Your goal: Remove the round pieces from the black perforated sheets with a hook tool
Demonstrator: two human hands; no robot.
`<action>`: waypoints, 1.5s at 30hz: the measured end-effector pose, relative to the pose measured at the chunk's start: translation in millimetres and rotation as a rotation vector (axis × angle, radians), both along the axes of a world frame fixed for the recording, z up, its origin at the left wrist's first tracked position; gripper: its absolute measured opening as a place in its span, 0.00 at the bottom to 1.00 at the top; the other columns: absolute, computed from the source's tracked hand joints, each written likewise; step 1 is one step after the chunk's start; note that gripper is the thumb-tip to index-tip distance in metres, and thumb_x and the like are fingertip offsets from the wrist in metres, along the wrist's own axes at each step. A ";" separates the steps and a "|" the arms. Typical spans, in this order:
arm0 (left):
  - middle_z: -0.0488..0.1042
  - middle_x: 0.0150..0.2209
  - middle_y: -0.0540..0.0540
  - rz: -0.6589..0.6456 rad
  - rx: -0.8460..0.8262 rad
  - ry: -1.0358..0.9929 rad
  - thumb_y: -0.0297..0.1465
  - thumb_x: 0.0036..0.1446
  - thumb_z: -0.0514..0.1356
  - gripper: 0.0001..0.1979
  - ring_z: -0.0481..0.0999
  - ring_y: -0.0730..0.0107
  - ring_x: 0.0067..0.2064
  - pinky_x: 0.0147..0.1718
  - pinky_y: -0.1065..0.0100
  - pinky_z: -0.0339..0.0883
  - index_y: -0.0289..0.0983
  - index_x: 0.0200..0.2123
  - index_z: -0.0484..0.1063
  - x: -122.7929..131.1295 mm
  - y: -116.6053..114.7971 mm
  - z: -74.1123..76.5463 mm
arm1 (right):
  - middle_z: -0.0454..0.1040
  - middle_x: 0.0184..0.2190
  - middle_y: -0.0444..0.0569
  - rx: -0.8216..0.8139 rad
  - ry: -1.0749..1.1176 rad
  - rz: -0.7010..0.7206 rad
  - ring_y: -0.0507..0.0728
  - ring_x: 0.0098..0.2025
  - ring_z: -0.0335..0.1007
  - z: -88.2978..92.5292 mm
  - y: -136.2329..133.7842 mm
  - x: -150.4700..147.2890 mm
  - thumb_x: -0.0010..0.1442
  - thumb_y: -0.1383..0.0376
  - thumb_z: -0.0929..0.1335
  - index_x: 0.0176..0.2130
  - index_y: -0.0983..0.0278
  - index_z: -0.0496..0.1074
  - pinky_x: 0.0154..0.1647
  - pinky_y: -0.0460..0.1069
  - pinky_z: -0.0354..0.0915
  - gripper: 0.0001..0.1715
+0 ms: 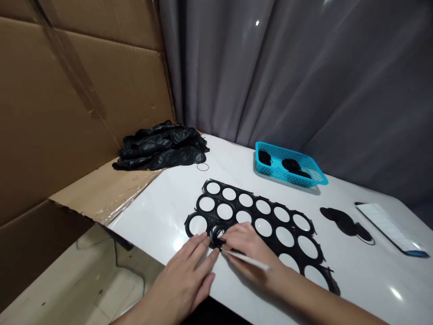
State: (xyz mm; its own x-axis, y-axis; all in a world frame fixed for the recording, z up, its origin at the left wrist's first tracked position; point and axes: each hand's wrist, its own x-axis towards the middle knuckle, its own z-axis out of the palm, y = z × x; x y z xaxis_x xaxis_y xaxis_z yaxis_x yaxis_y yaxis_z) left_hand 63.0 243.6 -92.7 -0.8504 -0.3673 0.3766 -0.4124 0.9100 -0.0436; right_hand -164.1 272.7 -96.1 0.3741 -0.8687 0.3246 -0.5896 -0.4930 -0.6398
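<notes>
A black rubbery sheet (235, 205) with rows of round holes lies flat on the white table (230, 160). My left hand (189, 275) rests at its near left edge, fingers stretched out and fingertips touching the sheet and tabletop. My right hand (248, 248) is closed around a thin white stick-like tool (250, 260), whose exact kind I cannot make out. At the right fingertips sits a small bunch of thin black rings (215, 234), over one of the near-row holes. My right hand and forearm hide part of the sheet.
A heap of black perforated sheets (162, 146) lies at the back left, beside tall cardboard (84, 81). A blue basket (291, 153) holds black pieces. Black discs (345, 223) and a white flat object (389, 225) lie at right. A grey curtain (287, 81) hangs behind.
</notes>
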 end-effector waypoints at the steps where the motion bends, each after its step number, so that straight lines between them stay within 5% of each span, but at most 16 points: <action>1: 0.69 0.57 0.34 0.002 0.009 0.011 0.27 0.63 0.57 0.19 0.68 0.49 0.60 0.54 0.52 0.72 0.33 0.57 0.69 -0.1 -0.4 -0.4 | 0.75 0.40 0.48 -0.101 0.055 0.018 0.57 0.43 0.66 -4.8 2.3 1.4 0.63 0.74 0.65 0.34 0.64 0.66 0.49 0.55 0.53 0.07; 5: 0.67 0.56 0.34 -0.008 0.049 0.080 0.25 0.63 0.55 0.19 0.67 0.50 0.58 0.52 0.52 0.72 0.33 0.57 0.69 -2.0 -2.6 -0.2 | 0.74 0.48 0.52 -0.333 0.173 -0.042 0.60 0.48 0.67 -9.2 -8.7 -8.2 0.62 0.77 0.62 0.40 0.64 0.66 0.52 0.57 0.51 0.10; 9: 0.64 0.58 0.34 -0.010 0.090 0.121 0.23 0.64 0.54 0.19 0.66 0.51 0.58 0.52 0.53 0.71 0.34 0.57 0.68 -1.8 -1.6 -1.7 | 0.72 0.32 0.48 -0.395 0.129 -0.417 0.58 0.38 0.67 13.2 -47.3 -53.7 0.66 0.70 0.60 0.32 0.64 0.64 0.45 0.54 0.55 0.09; 13: 0.63 0.59 0.36 0.005 0.147 0.082 0.26 0.65 0.54 0.19 0.67 0.51 0.58 0.52 0.53 0.71 0.38 0.58 0.67 5.5 -3.2 1.2 | 0.70 0.27 0.45 -0.162 -0.076 -0.636 0.56 0.30 0.64 36.2 -57.5 -95.7 0.63 0.62 0.65 0.28 0.63 0.63 0.34 0.50 0.54 0.12; 18: 0.63 0.60 0.41 0.062 0.418 0.142 0.34 0.68 0.55 0.15 0.71 0.58 0.56 0.49 0.61 0.73 0.44 0.56 0.68 -8.0 -28.0 39.1 | 0.70 0.26 0.44 0.384 -0.437 -0.450 0.54 0.31 0.63 48.3 -21.1 -93.5 0.56 0.59 0.71 0.26 0.64 0.64 0.32 0.48 0.55 0.15; 22: 0.54 0.68 0.42 -0.081 0.771 0.111 0.34 0.64 0.60 0.32 0.60 0.55 0.66 0.61 0.54 0.61 0.46 0.68 0.54 -62.8 -55.8 71.3 | 0.73 0.29 0.46 0.595 -0.692 -0.265 0.55 0.35 0.67 52.1 -1.5 -78.5 0.53 0.59 0.74 0.28 0.65 0.65 0.35 0.48 0.58 0.17; 25: 0.62 0.64 0.40 -0.330 1.185 0.036 0.27 0.58 0.61 0.41 0.67 0.58 0.61 0.57 0.58 0.64 0.44 0.71 0.47 -113.4 -74.4 74.4 | 0.69 0.25 0.43 0.637 -0.865 -0.205 0.53 0.31 0.66 52.8 1.4 -82.0 0.50 0.59 0.77 0.27 0.65 0.63 0.33 0.47 0.58 0.21; 29: 0.73 0.39 0.46 -0.442 1.458 0.032 0.29 0.58 0.63 0.30 0.75 0.66 0.41 0.41 0.65 0.67 0.36 0.63 0.61 -161.0 -92.3 64.1 | 0.67 0.24 0.42 0.607 -1.037 -0.287 0.50 0.28 0.64 46.5 4.9 -105.5 0.47 0.60 0.79 0.27 0.66 0.63 0.30 0.45 0.56 0.23; 32: 0.70 0.34 0.48 -0.421 1.505 0.079 0.32 0.59 0.64 0.26 0.74 0.69 0.37 0.38 0.67 0.65 0.34 0.59 0.66 -174.4 -98.7 57.6 | 0.70 0.28 0.45 0.652 -1.159 -0.271 0.54 0.35 0.71 37.2 11.9 -122.0 0.49 0.61 0.79 0.29 0.65 0.63 0.32 0.45 0.58 0.24; 36: 0.66 0.34 0.50 -0.354 1.513 0.220 0.34 0.60 0.63 0.26 0.73 0.71 0.38 0.42 0.66 0.66 0.35 0.60 0.64 -176.9 -100.6 49.6 | 0.74 0.40 0.50 0.779 -1.279 -0.080 0.56 0.44 0.73 27.1 18.1 -129.3 0.51 0.64 0.78 0.31 0.65 0.62 0.37 0.46 0.61 0.22; 39: 0.67 0.35 0.50 -0.299 1.448 0.255 0.34 0.60 0.63 0.25 0.73 0.71 0.38 0.41 0.67 0.66 0.36 0.59 0.64 -175.5 -97.2 44.7 | 0.74 0.42 0.53 0.810 -1.284 0.025 0.54 0.43 0.71 22.6 18.0 -126.0 0.51 0.64 0.78 0.31 0.66 0.62 0.36 0.45 0.61 0.22; 45: 0.73 0.45 0.44 -0.155 1.129 0.209 0.30 0.64 0.58 0.12 0.73 0.63 0.48 0.49 0.61 0.66 0.38 0.50 0.71 -137.2 -73.8 45.2 | 0.73 0.34 0.47 0.795 -1.433 -0.143 0.50 0.33 0.68 17.1 16.6 -117.3 0.50 0.66 0.79 0.31 0.65 0.60 0.25 0.42 0.53 0.25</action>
State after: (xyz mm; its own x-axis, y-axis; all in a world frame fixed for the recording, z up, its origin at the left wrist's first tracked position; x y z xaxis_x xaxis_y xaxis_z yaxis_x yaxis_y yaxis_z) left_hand -74.2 169.9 -47.5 -0.8754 -0.4817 0.0394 -0.1964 0.4290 0.8817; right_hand -281.4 289.4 -79.0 0.0869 -0.9754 -0.2024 0.6609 0.2084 -0.7210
